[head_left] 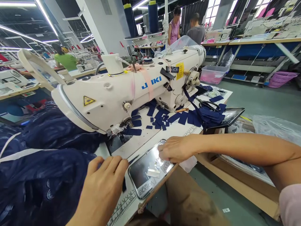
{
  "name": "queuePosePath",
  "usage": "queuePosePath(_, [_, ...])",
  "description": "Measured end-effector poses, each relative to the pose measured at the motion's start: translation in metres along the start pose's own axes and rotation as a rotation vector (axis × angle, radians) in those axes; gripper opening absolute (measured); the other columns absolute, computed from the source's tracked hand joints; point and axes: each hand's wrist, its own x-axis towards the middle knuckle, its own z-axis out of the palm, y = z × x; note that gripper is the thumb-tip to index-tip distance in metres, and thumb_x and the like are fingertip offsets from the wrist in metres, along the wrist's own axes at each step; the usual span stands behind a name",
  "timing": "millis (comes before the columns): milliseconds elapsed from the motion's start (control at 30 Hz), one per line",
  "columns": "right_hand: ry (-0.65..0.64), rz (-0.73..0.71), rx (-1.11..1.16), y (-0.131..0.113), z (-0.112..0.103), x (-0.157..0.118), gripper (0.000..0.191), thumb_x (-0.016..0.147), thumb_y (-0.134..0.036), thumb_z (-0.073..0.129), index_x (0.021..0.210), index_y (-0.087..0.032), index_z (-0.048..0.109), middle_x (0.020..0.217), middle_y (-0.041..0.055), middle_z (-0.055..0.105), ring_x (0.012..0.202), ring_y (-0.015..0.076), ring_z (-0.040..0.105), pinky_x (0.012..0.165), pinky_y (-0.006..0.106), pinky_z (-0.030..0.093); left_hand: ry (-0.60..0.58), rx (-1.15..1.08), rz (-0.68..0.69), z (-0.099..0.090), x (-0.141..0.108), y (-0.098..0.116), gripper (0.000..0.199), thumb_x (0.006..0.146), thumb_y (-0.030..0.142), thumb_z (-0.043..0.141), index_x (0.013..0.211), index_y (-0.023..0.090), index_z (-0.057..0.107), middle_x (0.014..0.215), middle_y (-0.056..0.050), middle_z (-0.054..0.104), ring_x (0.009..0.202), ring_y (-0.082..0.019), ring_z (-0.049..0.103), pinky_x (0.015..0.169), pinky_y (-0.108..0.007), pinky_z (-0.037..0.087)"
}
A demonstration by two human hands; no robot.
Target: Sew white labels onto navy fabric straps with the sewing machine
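Note:
My left hand (105, 180) is closed at the sewing machine's front edge, its fingers curled over navy fabric; a dark end (124, 185) shows below the fingertips. My right hand (176, 149) reaches into a shiny metal tray (133, 175), with its fingertips pressed together near the tray's far end. What they pinch is hidden. In the tray lie printed labels (147, 187) and a small white piece (153, 172). The white sewing machine (113, 94) stands behind both hands, its needle area left of the tray.
Navy fabric (47, 175) is heaped at the left. Cut navy pieces (162, 119), scissors (208, 105) and a wooden-handled tool (182, 110) lie on the table. A dark tray (231, 116) juts out at the right, above a cardboard box (242, 188). Other people work farther back.

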Motion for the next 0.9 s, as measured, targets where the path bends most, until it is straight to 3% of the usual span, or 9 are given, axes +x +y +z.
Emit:
queuePosePath(133, [0.067, 0.041, -0.054, -0.002, 0.000, -0.003, 0.011, 0.071, -0.013, 0.057, 0.082, -0.015, 0.055, 0.081, 0.0025, 0.052, 0.051, 0.0083, 0.037, 0.043, 0.023, 0.021, 0.136, -0.187, -0.127, 0.034, 0.015, 0.004, 0.027, 0.081, 0.008, 0.029, 0.083, 0.014, 0.056, 0.069, -0.005, 0.059, 0.064, -0.016, 0.054, 0.064, -0.028, 0.041])
queuePosePath(267, [0.121, 0.006, -0.050, 0.001, 0.004, -0.003, 0.004, 0.073, -0.012, 0.054, 0.073, -0.016, 0.053, 0.079, 0.0014, 0.052, 0.055, 0.0095, 0.040, 0.046, 0.023, 0.024, 0.071, -0.567, -0.434, 0.061, 0.017, -0.005, 0.024, 0.081, 0.021, 0.033, 0.084, 0.017, 0.057, 0.075, -0.004, 0.061, 0.068, -0.015, 0.057, 0.062, -0.026, 0.044])
queuePosePath(400, [0.318, -0.100, 0.036, 0.007, 0.003, 0.001, 0.008, 0.072, -0.009, 0.052, 0.070, -0.016, 0.050, 0.077, 0.0017, 0.050, 0.067, 0.0123, 0.043, 0.058, 0.023, 0.030, -0.012, -0.829, -0.827, 0.067, 0.010, -0.015, 0.021, 0.069, 0.038, 0.051, 0.065, 0.019, 0.056, 0.059, 0.001, 0.056, 0.052, -0.014, 0.051, 0.051, -0.025, 0.040])
queuePosePath(533, [0.472, -0.046, 0.289, 0.010, -0.005, 0.014, 0.010, 0.073, -0.006, 0.046, 0.073, -0.016, 0.047, 0.064, -0.0028, 0.045, 0.057, 0.0096, 0.038, 0.055, 0.021, 0.029, -0.133, -1.170, -1.121, 0.058, 0.005, -0.019, 0.029, 0.061, 0.046, 0.058, 0.060, 0.017, 0.053, 0.042, 0.008, 0.037, 0.035, -0.007, 0.033, 0.037, -0.021, 0.027])
queuePosePath(633, [0.566, -0.051, 0.565, 0.004, -0.011, 0.032, 0.005, 0.077, -0.012, 0.046, 0.075, -0.016, 0.049, 0.060, -0.0045, 0.044, 0.054, 0.0082, 0.038, 0.054, 0.019, 0.030, -0.155, -1.310, -1.184, 0.050, 0.005, -0.021, 0.034, 0.055, 0.048, 0.063, 0.062, 0.016, 0.056, 0.045, 0.007, 0.039, 0.037, -0.006, 0.033, 0.037, -0.019, 0.025])
queuePosePath(733, [0.597, -0.139, 0.769, -0.008, -0.017, 0.053, 0.010, 0.079, -0.016, 0.044, 0.080, -0.015, 0.054, 0.065, -0.0030, 0.048, 0.059, 0.0086, 0.042, 0.057, 0.019, 0.033, -0.155, -1.381, -1.162, 0.043, 0.006, -0.022, 0.036, 0.053, 0.049, 0.065, 0.061, 0.015, 0.058, 0.047, 0.006, 0.043, 0.040, -0.006, 0.034, 0.040, -0.019, 0.026])
queuePosePath(900, [0.570, -0.170, 0.725, -0.018, -0.025, 0.077, 0.016, 0.076, -0.014, 0.050, 0.091, -0.015, 0.051, 0.057, -0.0070, 0.043, 0.054, 0.0078, 0.040, 0.055, 0.019, 0.031, -0.185, -1.462, -1.061, 0.031, 0.002, -0.022, 0.033, 0.055, 0.046, 0.066, 0.056, 0.014, 0.060, 0.052, 0.003, 0.048, 0.049, -0.007, 0.035, 0.048, -0.020, 0.028])
